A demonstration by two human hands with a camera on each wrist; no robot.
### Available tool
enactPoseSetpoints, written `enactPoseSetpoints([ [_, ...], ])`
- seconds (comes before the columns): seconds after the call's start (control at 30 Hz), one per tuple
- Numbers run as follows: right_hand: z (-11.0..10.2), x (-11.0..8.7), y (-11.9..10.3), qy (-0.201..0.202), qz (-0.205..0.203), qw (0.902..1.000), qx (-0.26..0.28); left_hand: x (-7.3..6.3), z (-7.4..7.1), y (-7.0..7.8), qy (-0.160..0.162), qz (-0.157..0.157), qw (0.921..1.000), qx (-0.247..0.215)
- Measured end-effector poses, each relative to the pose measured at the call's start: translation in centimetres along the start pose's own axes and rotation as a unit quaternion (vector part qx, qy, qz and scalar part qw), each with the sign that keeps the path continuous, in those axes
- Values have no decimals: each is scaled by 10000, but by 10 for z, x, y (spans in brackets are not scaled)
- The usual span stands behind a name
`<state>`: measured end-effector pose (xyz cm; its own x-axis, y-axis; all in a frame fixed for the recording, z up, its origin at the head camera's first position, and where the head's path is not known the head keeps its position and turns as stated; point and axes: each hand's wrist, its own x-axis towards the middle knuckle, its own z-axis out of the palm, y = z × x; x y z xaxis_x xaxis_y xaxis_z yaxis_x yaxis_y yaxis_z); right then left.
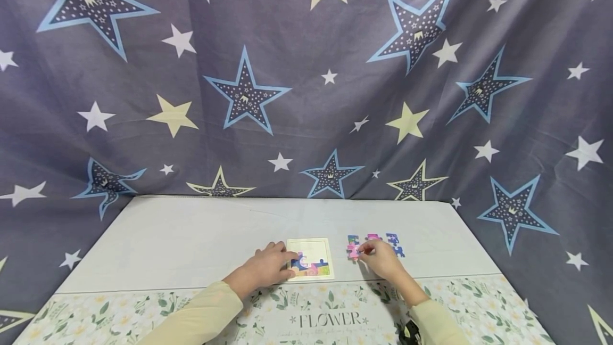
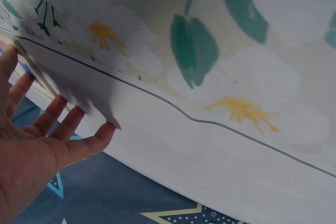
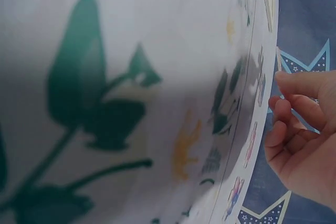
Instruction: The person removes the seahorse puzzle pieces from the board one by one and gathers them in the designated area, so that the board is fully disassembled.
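A square puzzle tray [image 1: 309,239] with a pale frame lies on the table, its lower part filled with blue, pink and yellow pieces. My left hand [image 1: 268,266] rests at the tray's left side, index finger and thumb on the frame and pieces; the left wrist view shows its fingers loosely spread. To the right, my right hand [image 1: 385,261] pinches a puzzle piece [image 3: 279,59], seen edge-on as a thin strip in the right wrist view. Loose pieces lie around that hand: pink ones [image 1: 352,251] beside its fingertips and blue ones [image 1: 392,239] behind it.
The white tabletop [image 1: 201,228] has a floral cloth band [image 1: 330,302] printed "FLOWER" along its near side. A dark star-patterned curtain [image 1: 306,121] hangs behind and at both sides. A dark object [image 1: 409,333] sits by the right sleeve.
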<state>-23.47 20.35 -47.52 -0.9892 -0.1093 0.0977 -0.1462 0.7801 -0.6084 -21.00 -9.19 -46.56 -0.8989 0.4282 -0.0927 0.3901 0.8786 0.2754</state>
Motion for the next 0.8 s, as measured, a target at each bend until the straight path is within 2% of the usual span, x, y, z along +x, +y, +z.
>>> enactPoseSetpoints([
  [0.8, -12, -3, 16, 145, 124, 9997, 154, 0, 0, 0, -7, 7, 10000, -4],
])
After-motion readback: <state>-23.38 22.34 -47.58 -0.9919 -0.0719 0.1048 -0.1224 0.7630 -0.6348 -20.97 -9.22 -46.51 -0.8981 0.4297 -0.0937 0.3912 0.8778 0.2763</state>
